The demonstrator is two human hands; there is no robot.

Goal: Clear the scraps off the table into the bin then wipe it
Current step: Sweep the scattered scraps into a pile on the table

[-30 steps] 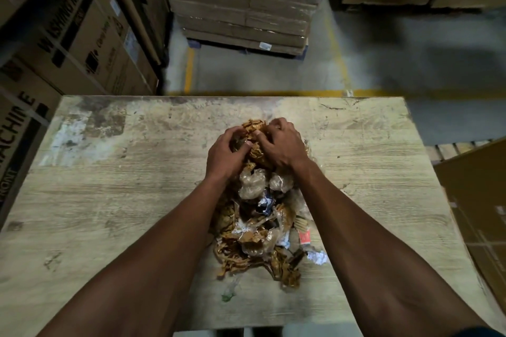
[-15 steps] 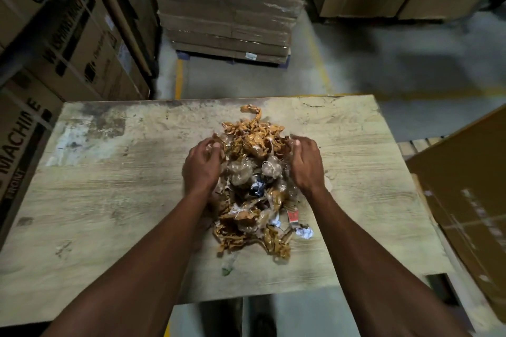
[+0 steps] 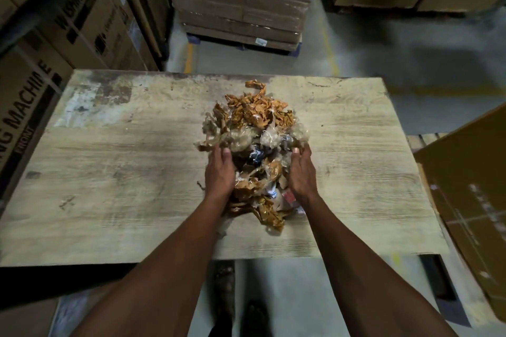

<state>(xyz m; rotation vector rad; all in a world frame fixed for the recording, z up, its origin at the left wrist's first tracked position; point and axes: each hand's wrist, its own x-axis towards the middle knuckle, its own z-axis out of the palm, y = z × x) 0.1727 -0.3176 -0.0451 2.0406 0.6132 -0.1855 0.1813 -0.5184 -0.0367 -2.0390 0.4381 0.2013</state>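
Both hands cup the scrap pile (image 3: 256,142) mid-counter (image 3: 115,172), left hand (image 3: 220,172) & right hand (image 3: 301,172) pressed vs its sides, each grip curled round tape & plastic wads, not clenched.

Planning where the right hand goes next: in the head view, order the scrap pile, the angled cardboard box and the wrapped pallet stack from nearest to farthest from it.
From the right hand:
1. Scrap pile, touching, on its left.
2. Angled cardboard box, right, beside the table.
3. Wrapped pallet stack, farthest, beyond the table.

Both hands — left hand (image 3: 220,174), right hand (image 3: 302,174) — cupped inward, palms facing.
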